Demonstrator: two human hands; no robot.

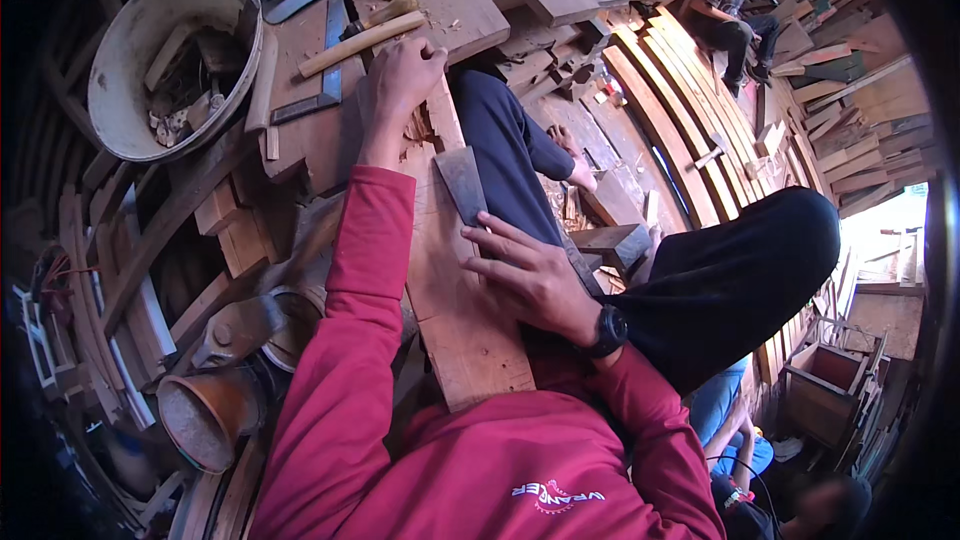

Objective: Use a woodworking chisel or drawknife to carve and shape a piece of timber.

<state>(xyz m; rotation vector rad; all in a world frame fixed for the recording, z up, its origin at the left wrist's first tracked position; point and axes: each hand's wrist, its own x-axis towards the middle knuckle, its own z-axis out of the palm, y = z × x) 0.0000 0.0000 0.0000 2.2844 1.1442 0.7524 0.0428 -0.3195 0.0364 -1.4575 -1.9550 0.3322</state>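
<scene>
A long wooden board [455, 310] lies across my lap, running away from me. My left hand [400, 80] presses down on its far end, where the wood is chipped and splintered. My right hand [530, 275] grips a broad flat steel blade [462, 185], a chisel-like tool whose metal face lies on the board and points toward my left hand. Red sleeves cover both arms and a black watch [607, 330] sits on my right wrist. The tool's handle is hidden under my fingers.
A wooden mallet [362, 35] and a steel square [325, 70] lie on planks beyond my left hand. A grey basin [150, 50] with wood scraps stands at far left. Curved timber strips [680, 90] cover the floor. Another person [735, 10] sits at the back right.
</scene>
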